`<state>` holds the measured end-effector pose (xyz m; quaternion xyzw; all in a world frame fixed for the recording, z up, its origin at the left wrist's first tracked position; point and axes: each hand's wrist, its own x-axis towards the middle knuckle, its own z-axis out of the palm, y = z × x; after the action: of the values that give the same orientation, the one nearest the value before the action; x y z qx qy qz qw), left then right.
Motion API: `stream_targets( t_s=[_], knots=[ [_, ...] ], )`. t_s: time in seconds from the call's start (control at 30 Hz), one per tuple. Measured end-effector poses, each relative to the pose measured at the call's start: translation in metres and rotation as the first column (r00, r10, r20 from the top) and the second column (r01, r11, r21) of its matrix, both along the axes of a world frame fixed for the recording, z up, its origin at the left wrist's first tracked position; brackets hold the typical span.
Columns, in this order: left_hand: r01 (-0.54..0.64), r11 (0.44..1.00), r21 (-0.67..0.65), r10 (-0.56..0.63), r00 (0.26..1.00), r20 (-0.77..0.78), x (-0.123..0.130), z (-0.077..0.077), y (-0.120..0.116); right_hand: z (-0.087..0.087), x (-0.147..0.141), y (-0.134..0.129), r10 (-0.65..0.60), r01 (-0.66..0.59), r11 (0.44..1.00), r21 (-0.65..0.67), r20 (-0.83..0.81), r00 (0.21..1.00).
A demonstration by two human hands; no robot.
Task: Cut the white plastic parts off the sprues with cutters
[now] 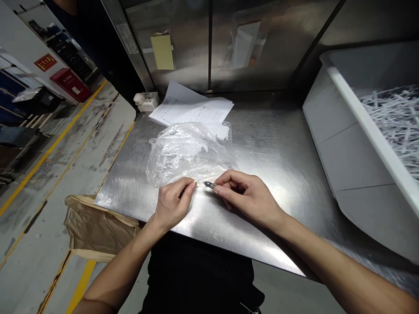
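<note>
My left hand [175,200] is closed, thumb against fingers, pinching a thin white plastic piece [199,178] whose tip sticks out to the right. In my right hand [248,194] is a small metal nail clipper [210,185]. The clipper's jaws point left, close beside the white piece; whether they touch it I cannot tell. Just beyond both hands lies a clear plastic bag [155,159] with many small white pieces [188,146] in it. Everything rests on or above the steel table [271,144].
Printed sheets [193,104] lie behind the bag, near a white power socket [147,101]. A large grey bin [334,126] of thin white plastic strips [399,117] stands at right. An open brown sack [98,226] is below the table's left edge. A person in dark clothing [98,43] stands at upper left.
</note>
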<state>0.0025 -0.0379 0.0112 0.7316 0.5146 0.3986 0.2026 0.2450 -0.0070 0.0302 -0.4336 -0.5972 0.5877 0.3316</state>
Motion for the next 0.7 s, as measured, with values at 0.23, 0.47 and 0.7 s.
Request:
stream_targets(
  t_s=[0.23, 0.47, 0.7],
  knots=[
    [-0.013, 1.000, -0.018, 0.013, 1.000, -0.017, 0.0003, -0.0003, 0.0008, 0.0026, -0.0035, 0.0009, -0.030, 0.028, 0.999, -0.035, -0.049, 0.998],
    [-0.020, 0.997, -0.079, 0.024, 0.998, 0.052, 0.0004, 0.0008, 0.0005, 0.0016, 0.0020, 0.0068, -0.133, 0.137, 0.989, 0.048, -0.080, 0.988],
    [-0.060, 0.998, 0.033, 0.056, 0.990, 0.132, -0.0022, -0.0003, -0.0018, -0.0039, 0.0027, 0.0070, -0.141, 0.146, 0.981, 0.125, -0.048, 0.989]
  ],
)
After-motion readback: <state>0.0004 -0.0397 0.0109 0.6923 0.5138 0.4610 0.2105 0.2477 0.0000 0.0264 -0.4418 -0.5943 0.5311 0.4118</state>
